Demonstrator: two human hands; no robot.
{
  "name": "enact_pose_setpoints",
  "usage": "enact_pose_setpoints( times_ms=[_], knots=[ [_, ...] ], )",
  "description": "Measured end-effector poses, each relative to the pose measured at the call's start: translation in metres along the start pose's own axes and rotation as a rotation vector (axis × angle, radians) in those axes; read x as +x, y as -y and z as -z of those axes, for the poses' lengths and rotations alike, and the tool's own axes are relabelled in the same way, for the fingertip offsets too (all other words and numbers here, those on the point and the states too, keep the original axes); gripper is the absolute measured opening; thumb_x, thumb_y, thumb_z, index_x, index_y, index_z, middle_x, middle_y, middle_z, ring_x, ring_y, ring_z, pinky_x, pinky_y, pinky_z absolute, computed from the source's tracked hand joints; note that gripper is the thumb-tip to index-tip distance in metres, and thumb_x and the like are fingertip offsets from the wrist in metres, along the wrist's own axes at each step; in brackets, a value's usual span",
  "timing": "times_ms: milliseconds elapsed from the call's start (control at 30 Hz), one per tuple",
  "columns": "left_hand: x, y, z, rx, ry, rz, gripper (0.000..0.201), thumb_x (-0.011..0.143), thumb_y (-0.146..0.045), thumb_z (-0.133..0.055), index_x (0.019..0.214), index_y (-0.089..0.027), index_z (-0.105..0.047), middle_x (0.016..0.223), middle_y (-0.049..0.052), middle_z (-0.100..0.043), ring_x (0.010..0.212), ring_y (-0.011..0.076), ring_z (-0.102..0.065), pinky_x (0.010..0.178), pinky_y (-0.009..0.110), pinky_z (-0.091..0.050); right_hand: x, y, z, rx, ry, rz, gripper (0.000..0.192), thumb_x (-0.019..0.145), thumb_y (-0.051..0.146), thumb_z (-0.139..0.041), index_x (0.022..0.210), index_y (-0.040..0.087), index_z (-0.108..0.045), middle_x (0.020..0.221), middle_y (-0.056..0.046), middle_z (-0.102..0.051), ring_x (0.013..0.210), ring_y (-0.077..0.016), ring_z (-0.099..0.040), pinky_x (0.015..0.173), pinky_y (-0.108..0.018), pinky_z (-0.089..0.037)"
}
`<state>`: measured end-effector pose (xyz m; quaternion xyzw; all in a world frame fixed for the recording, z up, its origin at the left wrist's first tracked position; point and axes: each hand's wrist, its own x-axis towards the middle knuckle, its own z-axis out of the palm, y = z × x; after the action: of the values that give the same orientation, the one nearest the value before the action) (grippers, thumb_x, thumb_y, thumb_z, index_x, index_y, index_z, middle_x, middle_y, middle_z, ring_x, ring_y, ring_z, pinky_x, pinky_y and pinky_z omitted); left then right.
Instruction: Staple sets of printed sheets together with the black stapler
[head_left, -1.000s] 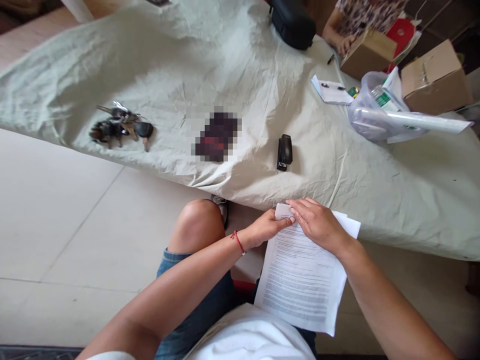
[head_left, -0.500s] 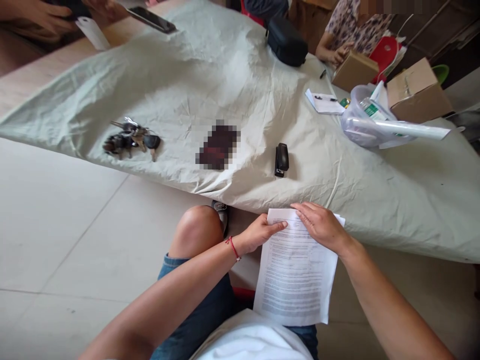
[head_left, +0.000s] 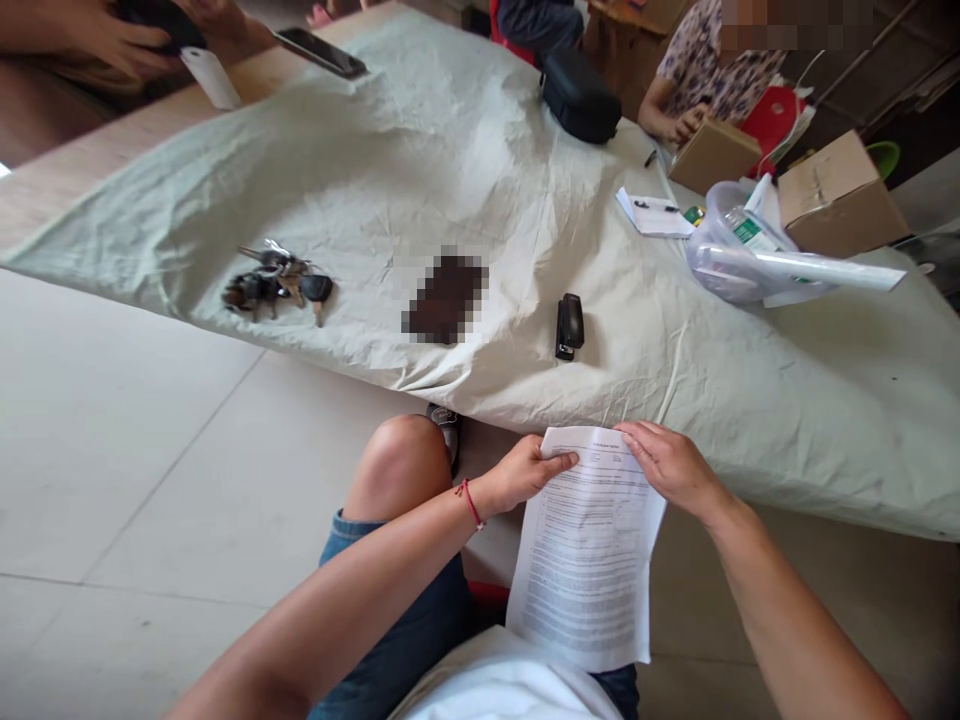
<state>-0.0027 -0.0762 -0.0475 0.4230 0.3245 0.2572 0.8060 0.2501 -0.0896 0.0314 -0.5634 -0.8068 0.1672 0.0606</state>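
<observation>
Two hands on one sheaf of printed papers [head_left: 589, 550], held over the lap just short of the table edge [head_left: 750, 470]. Left hand [head_left: 525, 472] pinching the top left corner, thumb on top; right hand [head_left: 671, 465] gripping the top right corner, wrists bent inward (likely squaring the sheets). Beyond, on the pale cloth [head_left: 450, 150]: black stapler [head_left: 569, 326], bunch of keys [head_left: 277, 282], notepad [head_left: 654, 213], plastic bag [head_left: 739, 260], cardboard boxes [head_left: 836, 195].
</observation>
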Motion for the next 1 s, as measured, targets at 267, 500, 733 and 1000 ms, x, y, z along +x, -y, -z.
enact_pose_setpoints(
  times_ms=[267,500,733,1000],
  knots=[
    [0.000,0.000,0.001,0.028,-0.054,-0.007,0.041,0.080,-0.053,-0.077,0.087,-0.013,-0.077,0.079,0.008,-0.073,0.084,0.0271,-0.068,0.075,0.034,-0.052,-0.046,-0.047,0.023,0.153,0.075,-0.188,0.031,0.104,0.044,-0.043,0.096,0.027,-0.066,0.077,-0.002,-0.071,0.067,-0.0208,-0.067,0.065,-0.034,-0.055],
    [0.002,-0.003,-0.004,0.143,-0.034,-0.116,0.032,0.081,-0.048,-0.076,0.083,-0.016,-0.076,0.075,0.005,-0.071,0.083,0.0259,-0.065,0.074,0.031,-0.050,-0.021,-0.012,0.052,-0.090,-0.470,-0.147,0.025,0.103,0.036,-0.048,0.109,0.024,-0.070,0.102,-0.010,-0.075,0.093,-0.0268,-0.072,0.085,-0.042,-0.057],
    [0.002,-0.005,-0.005,0.179,-0.046,-0.141,0.029,0.084,-0.046,-0.074,0.086,-0.017,-0.076,0.079,0.006,-0.071,0.087,0.0262,-0.064,0.083,0.033,-0.049,0.027,0.047,0.019,-0.139,-0.076,0.203,0.032,0.106,0.024,-0.044,0.126,0.019,-0.067,0.123,-0.011,-0.073,0.112,-0.0287,-0.068,0.097,-0.048,-0.056],
    [-0.007,-0.008,-0.003,-0.057,-0.060,-0.028,0.043,0.077,-0.052,-0.082,0.093,-0.013,-0.076,0.087,0.007,-0.074,0.086,0.0239,-0.066,0.081,0.032,-0.050,0.028,0.036,-0.002,0.100,0.080,0.107,0.028,0.107,0.030,-0.043,0.114,0.027,-0.069,0.104,-0.004,-0.076,0.095,-0.0217,-0.072,0.083,-0.036,-0.057]
  ],
)
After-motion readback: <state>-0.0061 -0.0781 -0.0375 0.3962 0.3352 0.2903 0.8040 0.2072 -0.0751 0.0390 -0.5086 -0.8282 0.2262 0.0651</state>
